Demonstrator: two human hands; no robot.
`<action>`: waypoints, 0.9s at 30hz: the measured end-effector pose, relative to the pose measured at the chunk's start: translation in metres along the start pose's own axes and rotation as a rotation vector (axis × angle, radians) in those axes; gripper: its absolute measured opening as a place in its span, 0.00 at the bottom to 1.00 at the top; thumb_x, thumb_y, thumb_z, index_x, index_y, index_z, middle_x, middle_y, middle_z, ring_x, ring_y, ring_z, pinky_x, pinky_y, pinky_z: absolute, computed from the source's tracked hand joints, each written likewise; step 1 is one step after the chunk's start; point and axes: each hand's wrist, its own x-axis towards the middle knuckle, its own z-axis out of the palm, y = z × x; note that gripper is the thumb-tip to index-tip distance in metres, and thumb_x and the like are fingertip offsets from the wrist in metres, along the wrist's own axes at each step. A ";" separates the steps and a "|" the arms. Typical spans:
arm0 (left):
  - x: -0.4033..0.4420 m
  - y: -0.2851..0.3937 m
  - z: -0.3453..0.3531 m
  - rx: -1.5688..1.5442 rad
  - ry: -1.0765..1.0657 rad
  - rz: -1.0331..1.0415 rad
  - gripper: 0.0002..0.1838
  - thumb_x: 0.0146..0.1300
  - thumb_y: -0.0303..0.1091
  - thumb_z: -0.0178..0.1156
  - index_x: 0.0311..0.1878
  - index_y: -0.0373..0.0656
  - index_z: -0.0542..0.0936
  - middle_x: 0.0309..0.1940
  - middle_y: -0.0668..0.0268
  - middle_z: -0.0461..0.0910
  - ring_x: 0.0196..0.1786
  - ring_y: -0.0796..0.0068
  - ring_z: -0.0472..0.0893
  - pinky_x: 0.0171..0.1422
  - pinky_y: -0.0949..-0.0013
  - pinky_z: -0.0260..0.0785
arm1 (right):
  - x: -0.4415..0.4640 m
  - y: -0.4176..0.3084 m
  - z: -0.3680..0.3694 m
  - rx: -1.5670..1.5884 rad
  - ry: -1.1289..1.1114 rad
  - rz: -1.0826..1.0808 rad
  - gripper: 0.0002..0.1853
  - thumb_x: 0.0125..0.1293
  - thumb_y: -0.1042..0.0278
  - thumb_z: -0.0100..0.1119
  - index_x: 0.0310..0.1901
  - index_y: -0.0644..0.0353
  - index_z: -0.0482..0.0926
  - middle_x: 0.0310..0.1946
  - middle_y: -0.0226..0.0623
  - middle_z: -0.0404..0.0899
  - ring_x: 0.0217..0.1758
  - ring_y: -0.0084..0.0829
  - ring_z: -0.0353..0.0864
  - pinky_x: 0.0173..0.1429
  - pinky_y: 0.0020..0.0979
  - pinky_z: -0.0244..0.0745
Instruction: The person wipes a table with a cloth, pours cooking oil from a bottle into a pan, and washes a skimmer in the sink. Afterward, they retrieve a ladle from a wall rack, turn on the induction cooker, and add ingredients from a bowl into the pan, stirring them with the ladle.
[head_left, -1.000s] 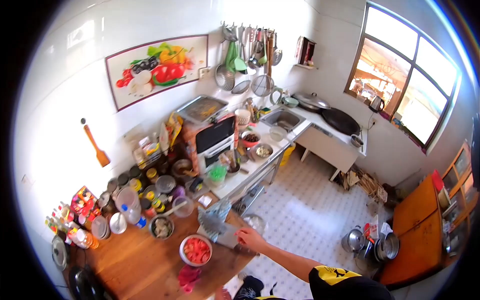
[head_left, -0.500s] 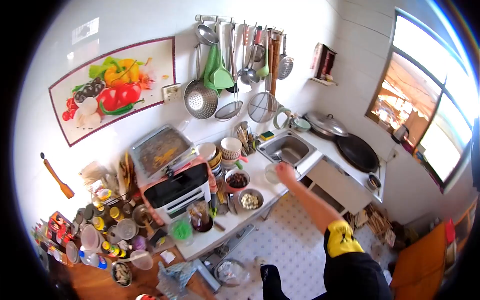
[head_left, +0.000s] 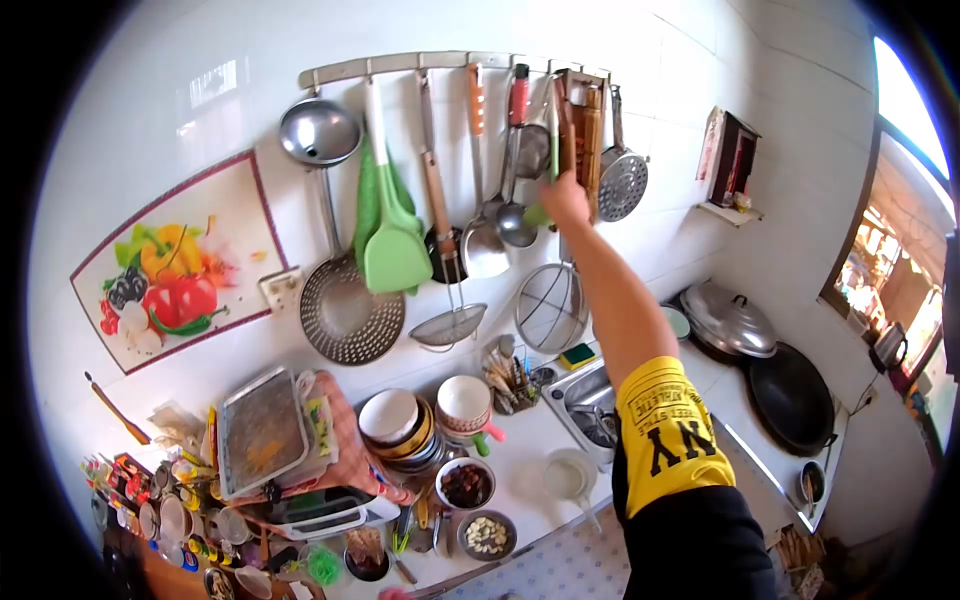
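Closest, a black-and-yellow sleeve [head_left: 675, 435], well below the hook rail [head_left: 395, 65]; beyond it, under the rail's right part, the right hand [head_left: 567, 200], raised, fingers seemingly curled together; cannot tell whether pinching anything. Left hand out of view. Just beside those fingers, below the same part of the rail and partly covered, a light green ladle [head_left: 539, 215]. Could go wrong: snagging the small steel ladle [head_left: 516, 225] or the brown wooden handle [head_left: 567, 140], because of tools crowded under the rail; perhaps tipping one off its hook, onto the utensil holder [head_left: 515, 390] far beneath. Long axis of the green ladle: close to upright, bowl end lowest and turned slightly leftward, handle pointing up to the rail. Farther along, at the rail's right end, a perforated skimmer [head_left: 623, 185].
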 end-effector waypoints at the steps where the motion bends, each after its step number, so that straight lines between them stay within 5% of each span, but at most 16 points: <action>1: 0.031 0.038 0.033 0.018 -0.021 0.208 0.12 0.70 0.34 0.49 0.32 0.37 0.72 0.21 0.63 0.68 0.24 0.69 0.67 0.33 0.64 0.64 | 0.010 0.006 0.009 -0.010 -0.073 0.044 0.22 0.60 0.54 0.57 0.49 0.60 0.75 0.47 0.51 0.81 0.51 0.53 0.80 0.55 0.48 0.75; 2: 0.061 0.043 0.064 0.199 -0.083 0.208 0.12 0.71 0.41 0.53 0.34 0.45 0.77 0.22 0.65 0.73 0.24 0.68 0.68 0.32 0.65 0.65 | 0.010 0.005 0.003 -0.024 -0.069 0.007 0.20 0.60 0.53 0.56 0.47 0.59 0.77 0.46 0.51 0.81 0.50 0.53 0.80 0.54 0.47 0.75; 3: 0.083 0.067 0.090 -0.076 -0.099 0.523 0.09 0.68 0.31 0.54 0.47 0.40 0.77 0.24 0.69 0.76 0.25 0.80 0.77 0.31 0.77 0.70 | 0.003 0.004 -0.006 -0.035 -0.065 -0.026 0.20 0.60 0.52 0.55 0.45 0.58 0.79 0.44 0.51 0.82 0.49 0.52 0.81 0.54 0.46 0.76; 4: 0.093 0.130 0.104 -0.092 -0.146 0.476 0.07 0.66 0.28 0.56 0.44 0.36 0.79 0.29 0.61 0.81 0.34 0.71 0.84 0.38 0.71 0.75 | -0.004 -0.002 -0.022 -0.021 -0.060 -0.025 0.20 0.60 0.52 0.55 0.45 0.58 0.79 0.44 0.51 0.82 0.49 0.52 0.81 0.54 0.46 0.76; 7: 0.124 0.211 0.142 -0.258 -0.293 0.473 0.07 0.68 0.26 0.53 0.46 0.36 0.77 0.33 0.61 0.81 0.35 0.75 0.82 0.38 0.72 0.75 | -0.017 -0.020 -0.080 -0.003 0.001 -0.176 0.21 0.58 0.49 0.52 0.37 0.60 0.83 0.36 0.51 0.83 0.44 0.50 0.82 0.51 0.44 0.76; 11: 0.150 0.282 0.164 -0.397 -0.466 0.482 0.09 0.70 0.29 0.51 0.48 0.38 0.77 0.34 0.64 0.80 0.34 0.78 0.80 0.32 0.75 0.76 | 0.040 -0.037 -0.144 0.281 -0.266 -0.185 0.19 0.57 0.54 0.55 0.33 0.64 0.83 0.34 0.49 0.83 0.39 0.44 0.83 0.45 0.38 0.77; 12: 0.152 0.302 0.168 -0.410 -0.466 0.490 0.09 0.70 0.29 0.51 0.48 0.38 0.77 0.34 0.64 0.80 0.34 0.78 0.80 0.32 0.75 0.76 | 0.033 -0.044 -0.170 0.516 -0.390 -0.256 0.15 0.60 0.55 0.55 0.34 0.59 0.82 0.24 0.35 0.79 0.29 0.28 0.79 0.34 0.35 0.74; 13: 0.154 0.320 0.168 -0.449 -0.490 0.429 0.09 0.70 0.31 0.50 0.48 0.39 0.77 0.35 0.65 0.80 0.34 0.79 0.80 0.29 0.76 0.75 | 0.032 -0.058 -0.184 0.773 -0.476 -0.067 0.14 0.62 0.56 0.55 0.40 0.57 0.80 0.27 0.32 0.79 0.29 0.28 0.80 0.31 0.33 0.76; 14: 0.154 0.328 0.164 -0.482 -0.504 0.366 0.10 0.71 0.32 0.49 0.48 0.39 0.77 0.36 0.66 0.80 0.34 0.80 0.79 0.27 0.77 0.75 | 0.031 -0.069 -0.202 0.773 -0.571 -0.098 0.14 0.64 0.56 0.55 0.42 0.57 0.79 0.29 0.33 0.79 0.29 0.28 0.80 0.30 0.33 0.77; 17: 0.144 0.324 0.152 -0.665 -0.535 0.315 0.11 0.71 0.34 0.48 0.47 0.40 0.77 0.36 0.67 0.80 0.34 0.81 0.78 0.24 0.77 0.72 | 0.079 -0.076 -0.229 0.615 -0.649 -0.018 0.12 0.65 0.56 0.54 0.40 0.56 0.78 0.31 0.34 0.80 0.29 0.27 0.81 0.29 0.34 0.79; 23: 0.093 0.209 0.105 -0.568 -0.516 0.216 0.10 0.71 0.30 0.48 0.42 0.35 0.77 0.32 0.65 0.80 0.32 0.80 0.77 0.39 0.78 0.70 | 0.088 -0.087 -0.206 0.287 -0.552 -0.056 0.12 0.61 0.56 0.60 0.39 0.54 0.80 0.31 0.34 0.80 0.28 0.26 0.81 0.29 0.34 0.80; 27: 0.106 0.185 0.086 -0.450 -0.506 0.129 0.10 0.71 0.30 0.48 0.44 0.36 0.77 0.32 0.64 0.79 0.32 0.80 0.76 0.38 0.77 0.70 | 0.039 -0.030 -0.155 0.641 -0.465 0.058 0.18 0.59 0.53 0.64 0.40 0.61 0.81 0.30 0.36 0.81 0.29 0.29 0.82 0.32 0.37 0.79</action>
